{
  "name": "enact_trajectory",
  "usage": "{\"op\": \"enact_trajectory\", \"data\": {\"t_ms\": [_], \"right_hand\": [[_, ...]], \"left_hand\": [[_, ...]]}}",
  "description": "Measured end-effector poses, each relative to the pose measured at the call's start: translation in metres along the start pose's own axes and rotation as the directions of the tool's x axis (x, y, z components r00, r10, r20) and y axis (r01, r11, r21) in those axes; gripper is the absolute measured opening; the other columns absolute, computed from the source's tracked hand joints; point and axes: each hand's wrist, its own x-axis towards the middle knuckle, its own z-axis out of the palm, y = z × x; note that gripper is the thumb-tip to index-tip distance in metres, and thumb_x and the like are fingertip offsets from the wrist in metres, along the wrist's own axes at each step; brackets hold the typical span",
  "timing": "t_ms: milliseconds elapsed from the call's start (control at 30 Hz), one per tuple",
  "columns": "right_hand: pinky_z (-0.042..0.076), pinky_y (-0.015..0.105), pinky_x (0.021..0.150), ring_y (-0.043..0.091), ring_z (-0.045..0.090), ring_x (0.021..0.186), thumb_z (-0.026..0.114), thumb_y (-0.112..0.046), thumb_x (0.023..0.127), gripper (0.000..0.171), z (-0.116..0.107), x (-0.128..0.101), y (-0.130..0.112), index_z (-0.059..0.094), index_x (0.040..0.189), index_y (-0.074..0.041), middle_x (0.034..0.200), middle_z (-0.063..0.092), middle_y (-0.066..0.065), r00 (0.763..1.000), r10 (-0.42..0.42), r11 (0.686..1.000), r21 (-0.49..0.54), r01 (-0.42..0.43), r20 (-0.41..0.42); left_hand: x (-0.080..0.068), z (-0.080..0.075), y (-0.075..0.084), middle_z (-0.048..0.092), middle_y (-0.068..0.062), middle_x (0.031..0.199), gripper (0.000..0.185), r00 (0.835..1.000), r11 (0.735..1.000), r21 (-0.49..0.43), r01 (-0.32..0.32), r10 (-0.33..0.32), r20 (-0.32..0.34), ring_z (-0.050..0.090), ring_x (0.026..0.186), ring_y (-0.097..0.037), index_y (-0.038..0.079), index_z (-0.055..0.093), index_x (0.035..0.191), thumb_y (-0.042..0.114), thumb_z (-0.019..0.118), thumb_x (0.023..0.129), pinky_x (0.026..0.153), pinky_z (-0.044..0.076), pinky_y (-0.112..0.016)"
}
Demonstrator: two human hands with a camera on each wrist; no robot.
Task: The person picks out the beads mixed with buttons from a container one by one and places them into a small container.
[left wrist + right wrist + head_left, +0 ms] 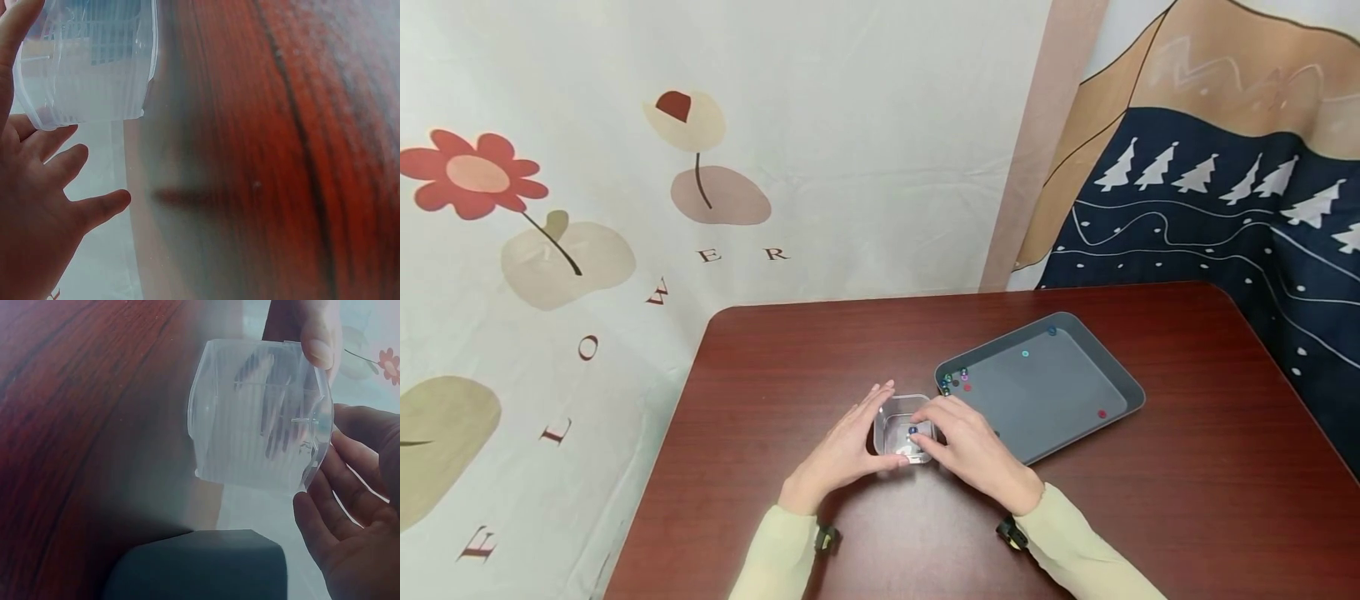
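A small square box of clear plastic [886, 427] stands at the middle of the table, its mouth facing up. My left hand [844, 446] holds it at the left, fingers along the far side and thumb at the near rim; its fingers also show beside the box in the left wrist view. My right hand [973, 446] reaches over the right rim. Between its thumb and forefinger tips, over the box's mouth, is a dark blue bead [913, 430]. In the right wrist view the other fingers [312, 522] lie near the box's side.
A grey rectangular tray [1037, 408] lies slanted to the right of the box. Several small coloured beads [964, 375] cluster in its left corner. A red bead [1102, 414], a turquoise bead [1026, 354] and a blue bead [1052, 332] lie apart in it.
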Motion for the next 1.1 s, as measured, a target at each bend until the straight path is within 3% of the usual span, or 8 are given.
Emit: {"op": "enact_trajectory", "data": {"t_ms": [233, 500, 767, 1100], "right_hand": [[0.057, 0.036, 0.087, 0.015, 0.065, 0.105, 0.082, -0.016, 0.09, 0.023, -0.01, -0.002, 0.006, 0.076, 0.111, -0.012, 0.11, 0.072, -0.003, 0.999, 0.042, 0.997, 0.062, -0.041, -0.011], [0.057, 0.047, 0.095, 0.022, 0.067, 0.115, 0.08, -0.018, 0.092, 0.029, -0.039, -0.011, 0.027, 0.075, 0.119, -0.011, 0.12, 0.072, 0.002, 0.982, 0.186, 0.978, 0.1, -0.185, -0.006], [0.053, 0.051, 0.102, 0.023, 0.063, 0.124, 0.081, -0.023, 0.092, 0.039, -0.061, -0.029, 0.045, 0.073, 0.128, -0.014, 0.133, 0.068, 0.0, 0.96, 0.241, 0.96, 0.11, -0.257, 0.142], [0.047, 0.054, 0.109, 0.028, 0.053, 0.138, 0.082, -0.026, 0.09, 0.047, -0.071, -0.043, 0.061, 0.07, 0.134, -0.012, 0.145, 0.061, 0.0, 0.922, 0.182, 0.975, 0.058, -0.214, 0.34]], "left_hand": [[0.001, 0.0, -0.001, 0.024, 0.001, 0.171, 0.107, 1.0, 1.0, -0.006, -0.005, 0.005, -0.008, 0.02, 0.157, -0.023, 0.015, 0.026, 0.166, 0.053, 0.083, 0.084, 0.124, 0.026, -0.053], [0.002, 0.0, -0.001, 0.024, 0.003, 0.171, 0.107, 1.0, 1.0, -0.016, -0.003, 0.003, -0.006, 0.019, 0.157, -0.018, 0.012, 0.028, 0.164, 0.053, 0.084, 0.082, 0.124, 0.024, -0.055], [0.001, 0.0, 0.0, 0.024, 0.005, 0.171, 0.108, 1.0, 1.0, -0.014, 0.009, -0.009, -0.006, 0.017, 0.157, -0.016, 0.012, 0.028, 0.165, 0.052, 0.085, 0.081, 0.125, 0.023, -0.052], [0.001, 0.0, 0.0, 0.024, 0.005, 0.171, 0.108, 1.0, 1.0, -0.019, 0.019, -0.019, -0.006, 0.02, 0.157, -0.021, 0.013, 0.028, 0.165, 0.053, 0.084, 0.082, 0.124, 0.026, -0.051]]}}
